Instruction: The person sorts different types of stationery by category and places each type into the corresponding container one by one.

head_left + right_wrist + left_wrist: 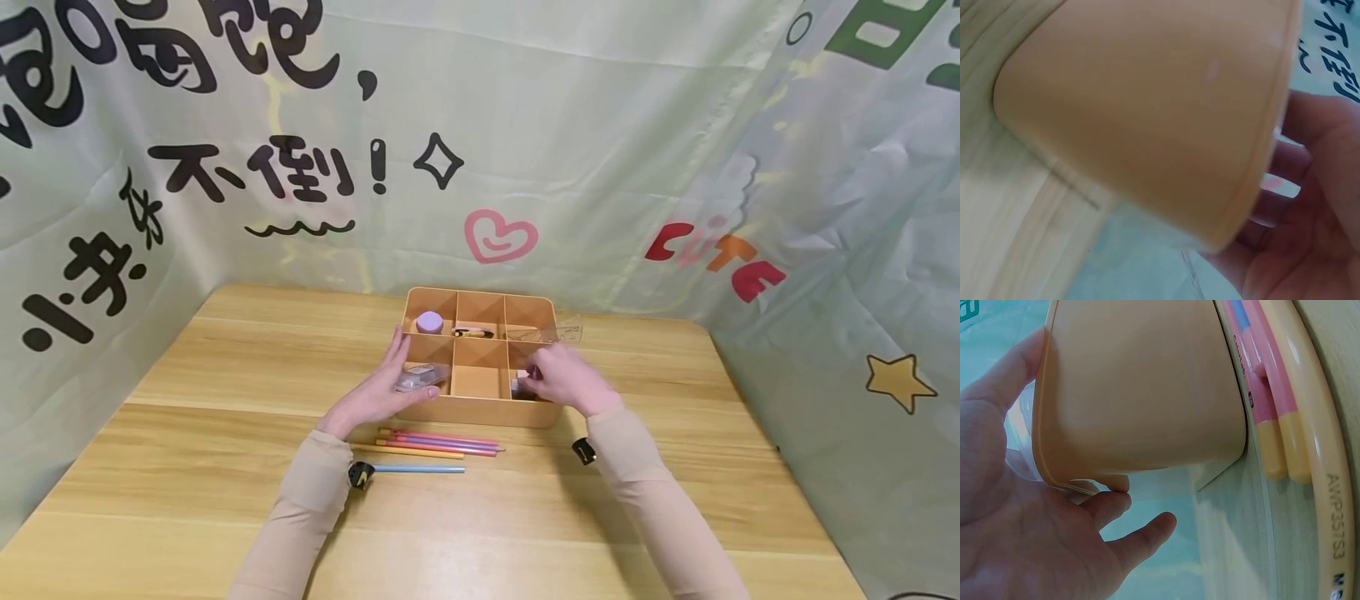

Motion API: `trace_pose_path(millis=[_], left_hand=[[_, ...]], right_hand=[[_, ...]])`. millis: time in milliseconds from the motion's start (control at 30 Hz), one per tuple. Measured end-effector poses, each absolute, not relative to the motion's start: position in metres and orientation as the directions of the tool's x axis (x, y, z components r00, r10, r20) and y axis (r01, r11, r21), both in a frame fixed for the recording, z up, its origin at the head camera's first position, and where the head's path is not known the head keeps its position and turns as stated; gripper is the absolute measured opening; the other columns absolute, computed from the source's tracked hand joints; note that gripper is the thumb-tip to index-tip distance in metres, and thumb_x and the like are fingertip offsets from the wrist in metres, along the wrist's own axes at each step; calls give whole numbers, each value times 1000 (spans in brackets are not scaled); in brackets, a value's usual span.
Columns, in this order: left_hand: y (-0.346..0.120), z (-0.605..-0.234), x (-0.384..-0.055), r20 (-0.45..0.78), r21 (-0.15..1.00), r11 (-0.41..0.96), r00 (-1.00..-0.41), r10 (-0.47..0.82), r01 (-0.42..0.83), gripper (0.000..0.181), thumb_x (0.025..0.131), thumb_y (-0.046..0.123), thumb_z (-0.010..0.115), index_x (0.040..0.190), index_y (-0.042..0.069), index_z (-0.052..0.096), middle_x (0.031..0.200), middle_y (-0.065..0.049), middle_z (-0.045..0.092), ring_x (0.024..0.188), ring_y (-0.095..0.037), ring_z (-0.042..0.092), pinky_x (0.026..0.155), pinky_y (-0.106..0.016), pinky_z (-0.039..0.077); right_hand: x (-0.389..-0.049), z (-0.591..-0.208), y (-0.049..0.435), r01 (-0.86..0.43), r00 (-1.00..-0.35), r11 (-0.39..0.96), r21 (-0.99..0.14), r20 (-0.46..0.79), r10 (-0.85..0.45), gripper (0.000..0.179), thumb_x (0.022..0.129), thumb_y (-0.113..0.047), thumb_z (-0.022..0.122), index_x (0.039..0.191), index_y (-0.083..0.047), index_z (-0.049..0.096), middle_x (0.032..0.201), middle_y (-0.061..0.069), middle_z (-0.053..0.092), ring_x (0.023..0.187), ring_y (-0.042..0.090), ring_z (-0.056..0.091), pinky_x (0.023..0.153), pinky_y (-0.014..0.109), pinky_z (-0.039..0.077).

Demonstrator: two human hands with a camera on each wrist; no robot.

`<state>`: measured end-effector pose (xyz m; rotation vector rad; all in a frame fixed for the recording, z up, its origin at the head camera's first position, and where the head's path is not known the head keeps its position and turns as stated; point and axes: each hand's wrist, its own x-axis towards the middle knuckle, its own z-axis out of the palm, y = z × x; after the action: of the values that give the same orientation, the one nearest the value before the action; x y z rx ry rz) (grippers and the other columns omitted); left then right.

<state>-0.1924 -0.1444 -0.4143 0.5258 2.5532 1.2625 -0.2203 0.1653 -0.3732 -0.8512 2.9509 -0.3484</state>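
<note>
An orange-tan desk organizer [457,408] with several compartments sits on the table. My left hand [378,387] rests at its front left corner, thumb over the front rim and long fingers fairly straight along the left wall. A clear plastic item [423,377] lies in the front left compartment beside that thumb. My right hand [566,377] reaches over the rim into the front right compartment, fingers bent down. Right at its fingertips is a small white and dark item [521,387]; I cannot tell whether they pinch it. In the right wrist view the organizer's wall [1147,106] hides the fingertips.
A purple round-topped item [429,322], a black and yellow item [472,332] and a clear ruler [570,328] occupy the back compartments. Pink and yellow pencils [442,443] and a blue pencil [420,469] lie before the organizer. Printed cloth [600,167] hangs behind the table.
</note>
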Motion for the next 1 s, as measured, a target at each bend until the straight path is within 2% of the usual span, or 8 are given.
trace_pose_path(millis=[200,300,400,533,633,700,833,1000], left_hand=[[-144,-414,-192,-63,802,560,-903,426,208,109,95,47,66,160,6,-12,165,-4,-32,154,-48,2,123,-62,15],[-144,-414,-192,-62,803,559,-903,425,208,109,95,48,66,160,7,-12,165,-4,-32,154,-48,3,123,-63,16],[-145,-414,-193,-59,801,561,-905,421,209,109,95,48,66,160,8,-12,165,-3,-32,154,-49,5,122,-63,17],[-145,-415,-193,-62,796,569,-908,414,205,110,94,50,66,160,9,-12,165,-2,-32,154,-49,6,122,-64,18],[-145,-415,-193,-67,794,573,-908,414,203,110,94,51,66,160,8,-11,165,-2,-32,154,-49,6,122,-63,19],[-145,-415,-193,-67,796,571,-907,415,202,110,94,51,66,160,7,-11,165,-2,-32,154,-49,6,122,-63,19],[-145,-415,-193,-62,803,559,-906,418,203,109,94,49,66,160,7,-11,165,-3,-31,154,-48,4,123,-63,16],[-145,-416,-194,-57,803,559,-907,418,207,110,94,48,66,160,4,-10,166,-6,-30,155,-46,2,123,-62,15]], right_hand=[[-226,-379,159,-443,-883,876,-190,-76,-463,40,91,-24,74,58,-16,54,54,-7,43,50,9,42,50,25,34],[-228,-382,157,-434,-893,889,-148,-60,-446,42,90,-26,76,57,-15,52,54,-6,42,51,12,43,51,27,34],[-227,-384,156,-451,-889,882,-135,-16,-457,35,91,-25,75,62,-13,60,56,-4,50,52,14,48,52,29,39],[-220,-388,159,-513,-858,847,-143,129,-498,19,94,-21,71,80,-8,76,70,3,71,60,18,65,59,37,54],[-211,-393,164,-554,-817,818,-155,293,-498,15,94,-16,70,91,-5,79,82,7,78,71,23,73,69,41,59],[-206,-398,168,-569,-784,805,-166,402,-472,13,93,-13,70,94,-4,79,86,9,78,76,25,73,74,42,59],[-197,-410,177,-564,-740,791,-240,571,-355,8,87,-4,74,94,0,77,85,11,74,78,27,66,72,41,55],[-192,-422,185,-482,-754,798,-360,635,-169,11,83,4,70,93,5,75,74,10,63,66,20,57,58,30,47]])
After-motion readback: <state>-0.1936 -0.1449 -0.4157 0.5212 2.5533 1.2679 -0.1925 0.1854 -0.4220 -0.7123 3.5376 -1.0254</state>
